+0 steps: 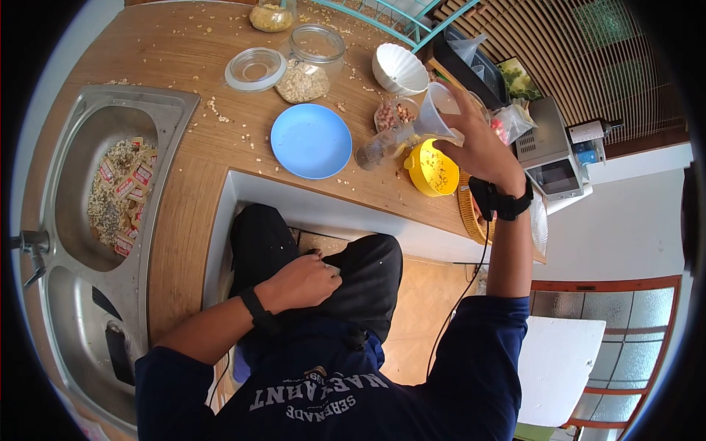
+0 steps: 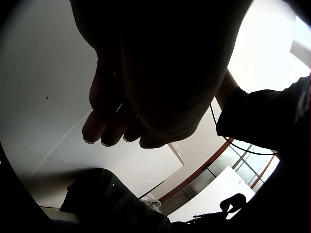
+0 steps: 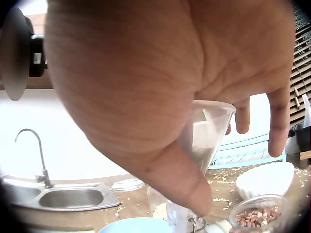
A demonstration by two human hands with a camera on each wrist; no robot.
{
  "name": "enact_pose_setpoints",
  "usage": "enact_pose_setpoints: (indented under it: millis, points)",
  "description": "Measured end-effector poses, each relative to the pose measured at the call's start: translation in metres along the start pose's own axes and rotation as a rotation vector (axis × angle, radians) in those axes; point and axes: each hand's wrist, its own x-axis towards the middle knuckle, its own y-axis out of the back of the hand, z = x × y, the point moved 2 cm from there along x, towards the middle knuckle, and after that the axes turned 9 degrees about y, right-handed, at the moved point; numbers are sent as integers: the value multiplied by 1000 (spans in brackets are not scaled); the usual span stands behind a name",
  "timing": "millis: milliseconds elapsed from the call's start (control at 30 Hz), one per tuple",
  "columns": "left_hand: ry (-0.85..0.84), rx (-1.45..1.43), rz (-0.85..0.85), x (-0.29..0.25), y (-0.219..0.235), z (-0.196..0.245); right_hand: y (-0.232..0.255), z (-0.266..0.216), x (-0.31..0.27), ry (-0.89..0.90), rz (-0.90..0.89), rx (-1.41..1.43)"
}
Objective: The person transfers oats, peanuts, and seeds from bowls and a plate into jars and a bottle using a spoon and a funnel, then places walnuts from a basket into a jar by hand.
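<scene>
My right hand is over a clear funnel, with the thumb on one side of its rim and fingers on the other. The funnel sits in the mouth of a clear bottle with small dark contents at its base. In the right wrist view the thumb overlaps the funnel. Beside the bottle stand a yellow bowl with dark bits inside and a glass jar of reddish-brown nuts. My left hand rests on my lap, fingers loosely curled and holding nothing; in its wrist view the hand is a dark silhouette.
A blue plate, a jar of oats, its glass lid and a white bowl stand on the wooden counter among scattered flakes. A steel sink holds spilled oats and packets. A wicker basket is by my right wrist.
</scene>
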Motion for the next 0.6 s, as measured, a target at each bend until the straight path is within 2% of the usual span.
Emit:
enact_pose_setpoints:
  millis: [267,367,600]
  points:
    - [7,10,-14,0,0,-1,0,-5,3,-8,-12,-28]
    - [-7,7,6,0,-2,-1,2,-5,1,9,37,-31]
    - [4,22,0,1,-5,-4,35,-28,-17,-39,118,-2]
